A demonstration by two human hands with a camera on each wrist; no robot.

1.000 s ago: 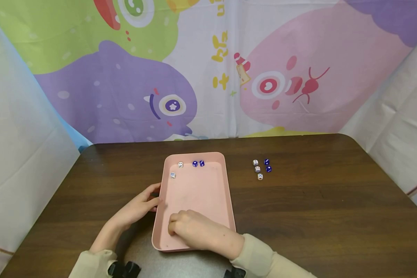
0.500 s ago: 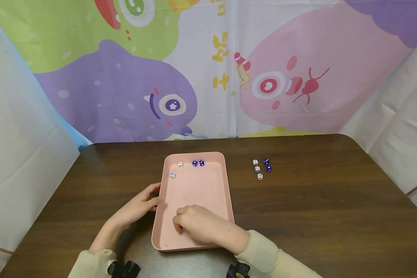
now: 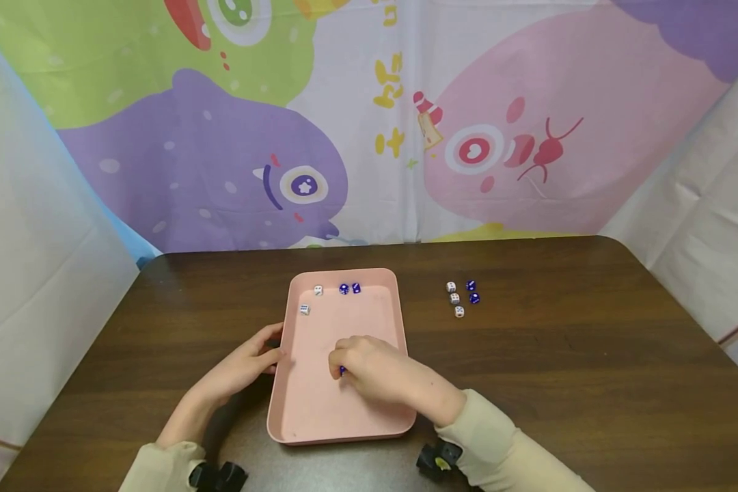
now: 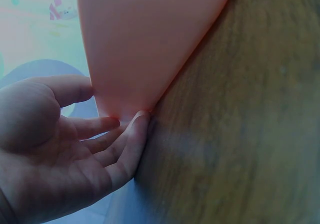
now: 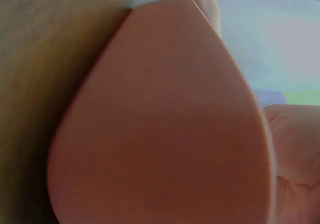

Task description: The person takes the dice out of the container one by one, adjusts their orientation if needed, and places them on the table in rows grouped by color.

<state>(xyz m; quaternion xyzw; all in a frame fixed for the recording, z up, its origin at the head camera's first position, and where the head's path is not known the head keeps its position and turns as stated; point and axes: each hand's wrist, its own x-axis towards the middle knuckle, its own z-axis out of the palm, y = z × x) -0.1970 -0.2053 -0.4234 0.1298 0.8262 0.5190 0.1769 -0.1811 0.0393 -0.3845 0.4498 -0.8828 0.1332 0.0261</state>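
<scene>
A pink rectangular tray (image 3: 320,417) lies on the table. My left hand (image 3: 246,365) rests at its left side; in the left wrist view the fingertips (image 4: 142,118) touch the tray's outer wall, thumb at the rim. Over the tray's middle, my right hand (image 3: 369,369) pinches a blue die (image 3: 342,370), mostly covered by the fingers. At the far end inside the tray lie two white dice, one near the corner (image 3: 318,290) and one closer (image 3: 305,309), beside two blue dice (image 3: 350,288). In the right wrist view the tray wall hides most of the right hand (image 5: 295,154).
Right of the tray, three white dice (image 3: 454,298) form a column on the dark wooden table (image 3: 559,355), with two blue dice (image 3: 474,298) alongside. A cartoon-printed curtain (image 3: 381,137) hangs behind the table's far edge.
My right hand has moved away from the tray's near end, up and to the right, and a blue die now shows between its fingers. The left hand keeps its place at the tray.
</scene>
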